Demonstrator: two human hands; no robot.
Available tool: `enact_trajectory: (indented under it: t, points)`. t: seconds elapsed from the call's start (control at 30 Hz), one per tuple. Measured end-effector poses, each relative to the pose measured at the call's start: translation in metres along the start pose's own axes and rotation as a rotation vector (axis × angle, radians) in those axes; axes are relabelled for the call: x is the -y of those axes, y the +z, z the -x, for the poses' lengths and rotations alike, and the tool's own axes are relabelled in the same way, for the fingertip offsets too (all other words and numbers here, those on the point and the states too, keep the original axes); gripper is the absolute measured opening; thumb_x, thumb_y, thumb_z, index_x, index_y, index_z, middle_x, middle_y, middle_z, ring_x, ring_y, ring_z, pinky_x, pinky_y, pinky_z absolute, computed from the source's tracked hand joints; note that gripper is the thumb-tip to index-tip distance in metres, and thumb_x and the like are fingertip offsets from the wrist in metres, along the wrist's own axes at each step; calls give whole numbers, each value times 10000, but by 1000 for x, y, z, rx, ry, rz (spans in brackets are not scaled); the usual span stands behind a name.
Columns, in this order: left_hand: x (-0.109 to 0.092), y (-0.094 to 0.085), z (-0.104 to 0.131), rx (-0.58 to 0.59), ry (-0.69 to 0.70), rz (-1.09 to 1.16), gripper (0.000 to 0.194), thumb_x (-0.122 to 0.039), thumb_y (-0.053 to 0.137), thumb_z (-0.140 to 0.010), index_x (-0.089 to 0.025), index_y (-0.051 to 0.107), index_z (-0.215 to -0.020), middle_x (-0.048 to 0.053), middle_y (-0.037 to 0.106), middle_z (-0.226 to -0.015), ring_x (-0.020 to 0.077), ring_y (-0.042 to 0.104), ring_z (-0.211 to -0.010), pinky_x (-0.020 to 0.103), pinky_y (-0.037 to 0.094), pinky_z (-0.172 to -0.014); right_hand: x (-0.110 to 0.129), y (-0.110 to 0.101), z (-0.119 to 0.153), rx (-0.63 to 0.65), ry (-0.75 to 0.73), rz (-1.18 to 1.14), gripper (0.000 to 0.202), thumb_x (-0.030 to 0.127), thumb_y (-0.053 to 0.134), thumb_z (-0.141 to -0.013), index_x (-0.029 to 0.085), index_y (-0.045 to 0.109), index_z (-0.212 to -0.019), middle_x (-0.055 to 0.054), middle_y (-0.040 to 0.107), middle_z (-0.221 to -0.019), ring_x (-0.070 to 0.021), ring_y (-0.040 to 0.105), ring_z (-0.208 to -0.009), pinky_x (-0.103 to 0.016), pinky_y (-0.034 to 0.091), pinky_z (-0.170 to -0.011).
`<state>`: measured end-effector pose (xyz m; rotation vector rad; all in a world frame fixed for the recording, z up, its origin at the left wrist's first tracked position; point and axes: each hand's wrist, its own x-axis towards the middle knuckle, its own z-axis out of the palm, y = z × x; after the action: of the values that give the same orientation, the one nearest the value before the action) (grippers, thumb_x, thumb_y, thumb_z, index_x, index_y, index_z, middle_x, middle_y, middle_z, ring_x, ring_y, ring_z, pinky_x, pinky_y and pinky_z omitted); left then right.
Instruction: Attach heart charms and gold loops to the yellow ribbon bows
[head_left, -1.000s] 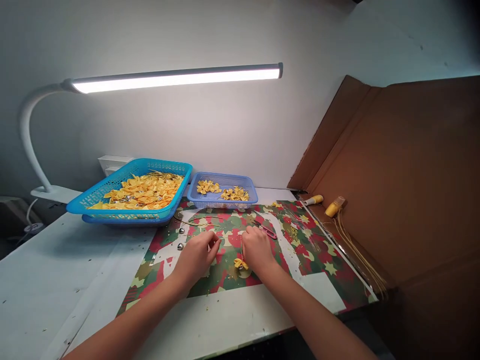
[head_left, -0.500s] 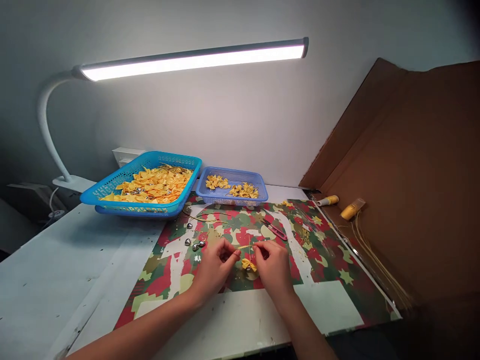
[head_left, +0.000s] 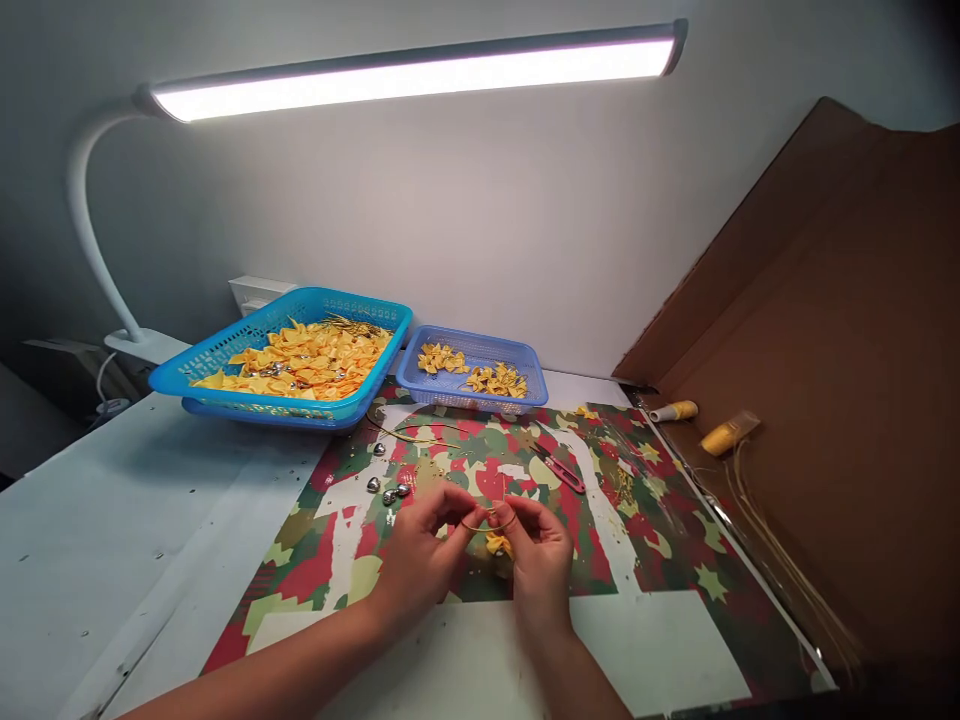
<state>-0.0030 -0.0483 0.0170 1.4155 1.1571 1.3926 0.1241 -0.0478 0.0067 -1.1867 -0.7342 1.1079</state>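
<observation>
Head view: The left hand and right hand meet above the patterned sheet. The fingers of each hand are pinched together on a thin gold cord, which curves in a loop between them. A yellow bow sits just below the fingers, partly hidden by the right hand; whether it is joined to the cord cannot be told. The step in hand is judged to be looping or knotting the cord; the next move calls for a firm pinch on both ends and an even pull.

The sheet covers part of a white tabletop marked with specks. Four silver hearts lie left of centre, pink-handled snips to the right. A bright blue basket and a smaller violet-blue basket hold yellow pieces. A lit lamp spans the pale wall; brown cardboard stands at right.
</observation>
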Motion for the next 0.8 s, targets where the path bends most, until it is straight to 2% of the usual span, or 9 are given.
enact_trajectory:
  t: [0.1,0.3,0.4,0.5,0.6,0.67,0.8]
  points:
    - [-2,2,1,25,31,-29,98,-316,638,-851,-230,665,-813,-1,703,-709,181,691,-687,296,580,-644,-1,-1,0,-10,-2,-21,377,489,855,-585,165,732,-734,-48,700,-677,-168,630,-638,-289,529,-613]
    - [-3,1,0,3,8,-90,125,-331,654,-826,-232,703,-766,9,716,-680,208,703,-671,292,570,-559,0,-2,1,-22,-38,-36,350,474,848,-612,169,719,-726,-36,682,-671,-158,617,-640,-273,519,-605]
    - [-2,1,-1,-17,-64,-57,154,-359,687,-804,-209,702,-775,9,717,-663,171,667,-545,249,525,-463,0,-3,1,-6,-29,-68,335,459,852,-614,169,724,-722,-33,678,-661,-152,611,-624,-271,516,-598]
    - [-4,2,0,28,-115,14,205,-393,681,-812,-190,700,-785,9,707,-648,132,603,-432,209,436,-350,-2,-2,1,56,-81,-52,283,424,846,-637,174,731,-703,-35,681,-701,-155,617,-668,-266,511,-623]
    - [-7,3,2,53,-32,30,176,-358,667,-824,-198,713,-769,21,725,-693,147,658,-534,199,476,-399,-5,-1,0,81,-178,-53,234,388,835,-660,184,722,-667,-22,656,-734,-144,596,-704,-238,484,-613]
    - [-8,2,3,41,1,28,150,-334,664,-828,-207,719,-770,19,729,-701,156,677,-582,199,496,-427,-6,-1,-1,91,-192,-62,223,376,830,-670,185,715,-660,-14,637,-730,-134,576,-688,-230,471,-601]
    - [-8,2,3,30,-27,61,141,-339,695,-813,-207,717,-767,16,722,-702,157,677,-593,197,506,-428,-6,1,-1,119,-195,-67,218,369,814,-695,180,706,-684,-7,618,-702,-126,556,-654,-235,464,-593]
